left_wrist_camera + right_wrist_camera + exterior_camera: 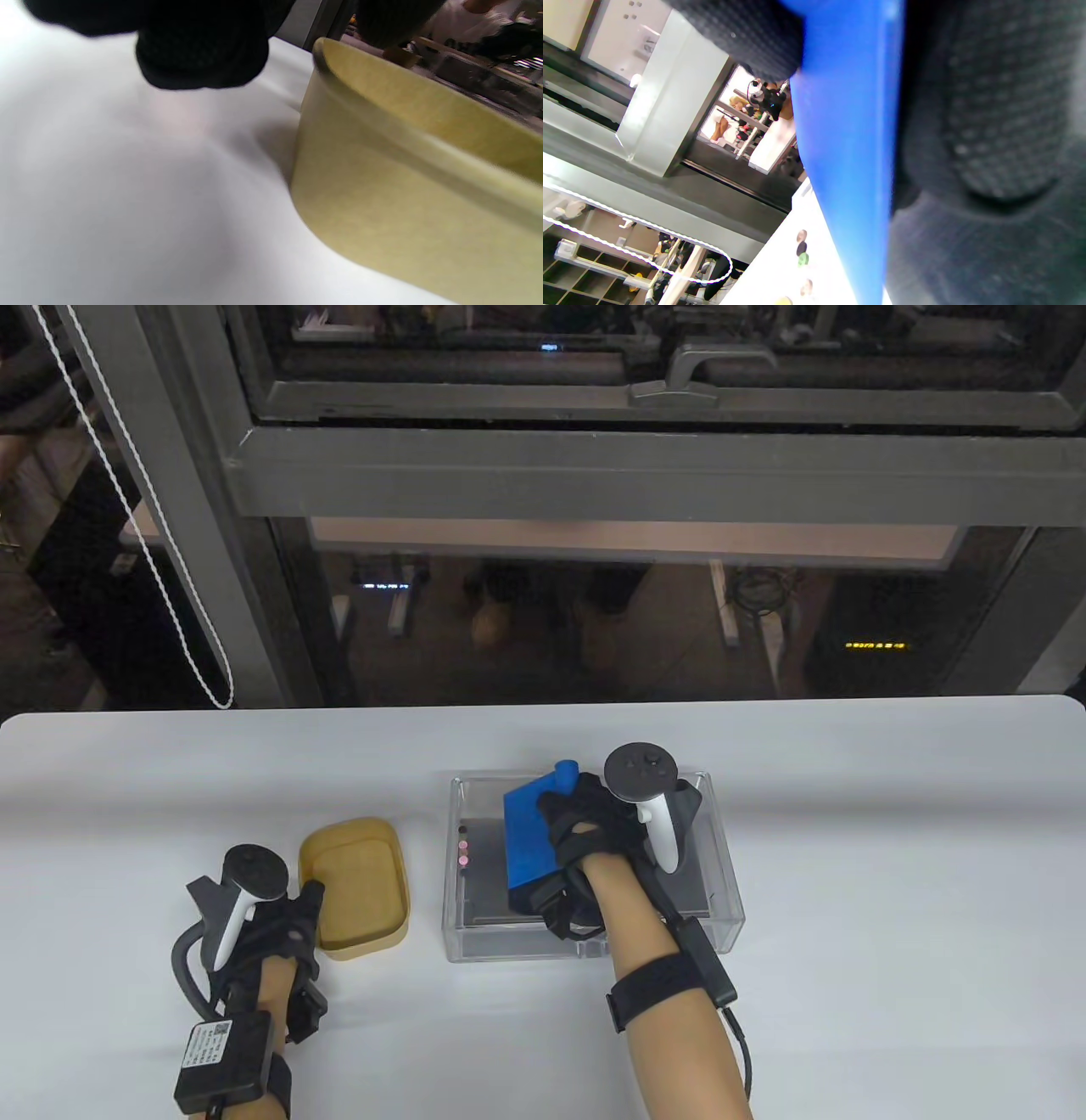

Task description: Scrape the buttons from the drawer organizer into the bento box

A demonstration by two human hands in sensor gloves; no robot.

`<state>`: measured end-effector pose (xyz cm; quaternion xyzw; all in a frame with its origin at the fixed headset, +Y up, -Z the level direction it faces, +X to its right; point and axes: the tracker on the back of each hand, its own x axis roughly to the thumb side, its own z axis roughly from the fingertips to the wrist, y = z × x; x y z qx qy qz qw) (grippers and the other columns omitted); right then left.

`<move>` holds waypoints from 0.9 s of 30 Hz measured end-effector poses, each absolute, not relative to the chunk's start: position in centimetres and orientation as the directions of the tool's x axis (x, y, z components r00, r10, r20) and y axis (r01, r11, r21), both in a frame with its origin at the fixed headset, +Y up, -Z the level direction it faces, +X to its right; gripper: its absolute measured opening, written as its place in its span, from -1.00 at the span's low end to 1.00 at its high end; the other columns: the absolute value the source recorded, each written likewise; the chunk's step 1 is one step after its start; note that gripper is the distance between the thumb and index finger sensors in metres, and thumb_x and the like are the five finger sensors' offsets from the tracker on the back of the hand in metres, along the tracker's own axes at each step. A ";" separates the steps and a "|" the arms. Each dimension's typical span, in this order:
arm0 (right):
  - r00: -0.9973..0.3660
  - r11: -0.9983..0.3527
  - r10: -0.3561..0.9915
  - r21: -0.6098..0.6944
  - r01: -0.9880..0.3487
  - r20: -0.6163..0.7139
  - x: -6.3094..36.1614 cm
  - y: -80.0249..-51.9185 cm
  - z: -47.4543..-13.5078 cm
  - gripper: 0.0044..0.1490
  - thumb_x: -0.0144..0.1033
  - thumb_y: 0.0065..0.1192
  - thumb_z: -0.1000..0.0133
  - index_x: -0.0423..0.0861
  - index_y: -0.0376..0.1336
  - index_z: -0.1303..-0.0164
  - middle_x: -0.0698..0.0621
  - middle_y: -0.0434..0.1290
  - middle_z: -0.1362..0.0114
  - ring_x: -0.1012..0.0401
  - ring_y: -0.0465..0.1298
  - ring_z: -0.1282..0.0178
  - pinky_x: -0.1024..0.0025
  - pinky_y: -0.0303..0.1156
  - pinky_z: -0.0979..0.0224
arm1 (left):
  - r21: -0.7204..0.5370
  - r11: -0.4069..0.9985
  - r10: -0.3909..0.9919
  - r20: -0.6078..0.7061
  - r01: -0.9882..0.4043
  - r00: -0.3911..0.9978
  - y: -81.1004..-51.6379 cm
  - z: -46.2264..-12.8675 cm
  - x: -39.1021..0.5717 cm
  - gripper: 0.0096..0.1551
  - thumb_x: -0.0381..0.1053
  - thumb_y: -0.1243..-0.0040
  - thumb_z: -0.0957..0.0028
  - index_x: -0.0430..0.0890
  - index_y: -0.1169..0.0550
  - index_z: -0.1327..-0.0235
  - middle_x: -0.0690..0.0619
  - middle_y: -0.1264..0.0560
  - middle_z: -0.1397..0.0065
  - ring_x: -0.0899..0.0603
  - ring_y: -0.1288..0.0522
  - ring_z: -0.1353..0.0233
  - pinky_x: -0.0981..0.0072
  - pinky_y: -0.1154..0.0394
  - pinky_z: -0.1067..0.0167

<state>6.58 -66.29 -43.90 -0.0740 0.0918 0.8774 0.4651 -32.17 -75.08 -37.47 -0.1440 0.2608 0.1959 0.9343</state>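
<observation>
A clear plastic drawer organizer [721, 848] sits at the table's middle. Several small buttons [463, 846] lie in a row along its left inner side; they also show in the right wrist view [801, 250]. My right hand [594, 836] is inside the organizer and grips a blue scraper [530, 836], its blade just right of the buttons. The scraper fills the right wrist view [848, 148]. A tan bento box [356, 886] stands left of the organizer and is empty. My left hand [271, 929] rests by the box's near left side; whether it touches the box [403, 190] I cannot tell.
The white table [891, 814] stretches to both sides. Its far edge meets a dark window frame [594, 466]. A white bead cord [170, 585] hangs at the far left.
</observation>
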 end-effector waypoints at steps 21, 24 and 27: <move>-0.558 -0.553 0.797 0.095 -0.828 -0.230 6.8 -66.7 -43.5 -0.15 -0.21 0.36 -0.14 -0.46 0.10 -0.41 -0.27 0.59 -0.09 0.01 0.86 0.42 0.33 0.87 0.49 | -0.056 0.912 0.334 -0.477 -0.407 0.813 -74.5 -38.7 -30.4 -0.45 0.06 -0.13 -0.18 -0.16 -0.48 -0.36 0.06 -0.67 0.31 0.03 -0.64 0.40 0.27 -0.61 0.57; -0.555 -0.549 0.799 0.095 -0.830 -0.231 6.8 -66.7 -43.5 -0.15 -0.21 0.36 -0.14 -0.46 0.11 -0.41 -0.27 0.59 -0.09 0.01 0.86 0.42 0.33 0.87 0.49 | -0.037 0.929 0.317 -0.438 -0.369 0.841 -73.2 -39.3 -29.7 -0.46 0.05 -0.14 -0.18 -0.16 -0.48 -0.36 0.04 -0.67 0.33 0.02 -0.63 0.41 0.26 -0.61 0.58; -0.557 -0.551 0.797 0.098 -0.829 -0.235 6.7 -66.9 -43.6 -0.15 -0.21 0.36 -0.14 -0.46 0.11 -0.41 -0.27 0.59 -0.09 0.01 0.86 0.42 0.33 0.87 0.49 | -0.035 0.943 0.289 -0.408 -0.332 0.866 -72.0 -40.0 -28.9 -0.46 0.04 -0.15 -0.18 -0.16 -0.48 -0.36 0.04 -0.66 0.34 0.02 -0.63 0.42 0.25 -0.61 0.58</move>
